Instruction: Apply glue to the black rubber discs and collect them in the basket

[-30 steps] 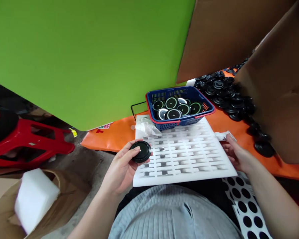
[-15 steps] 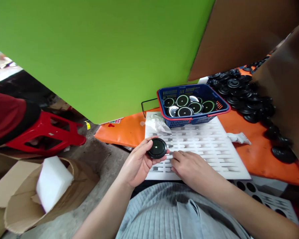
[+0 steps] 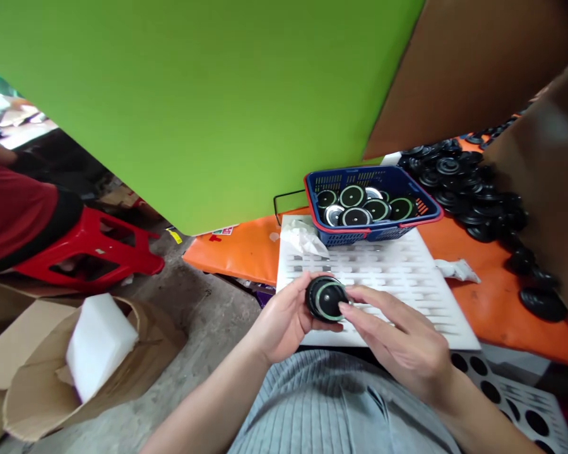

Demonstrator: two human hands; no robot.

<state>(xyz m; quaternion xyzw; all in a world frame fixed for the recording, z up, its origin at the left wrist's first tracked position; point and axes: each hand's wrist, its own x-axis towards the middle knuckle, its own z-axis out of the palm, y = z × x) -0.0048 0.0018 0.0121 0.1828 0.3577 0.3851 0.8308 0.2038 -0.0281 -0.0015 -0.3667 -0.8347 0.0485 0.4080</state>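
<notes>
My left hand (image 3: 286, 318) is closed around a round black disc (image 3: 313, 310), low over the front of a white slotted board (image 3: 383, 271). Lying over its face is a second black disc with a pale green ring (image 3: 329, 299) and a small bright centre. My right hand (image 3: 402, 337) pinches the ringed disc's right edge between its fingertips. Behind the hands, a blue basket (image 3: 345, 238) with a red rim holds several similar ringed discs (image 3: 356, 216), a few showing silvery faces.
Black round parts (image 3: 478, 202) lie heaped on the orange table (image 3: 236, 252) at right. Crumpled white plastic (image 3: 303, 238) and a small white packet (image 3: 459, 270) lie nearby. A green panel (image 3: 208, 113) rises in front. At left are a red stool (image 3: 108, 246), a seated person (image 3: 19, 214) and an open carton (image 3: 156, 340).
My right hand has risen from the slotted board to the disc in my left hand, and a ringed disc now lies over that one. My left hand has moved slightly right and nearer.
</notes>
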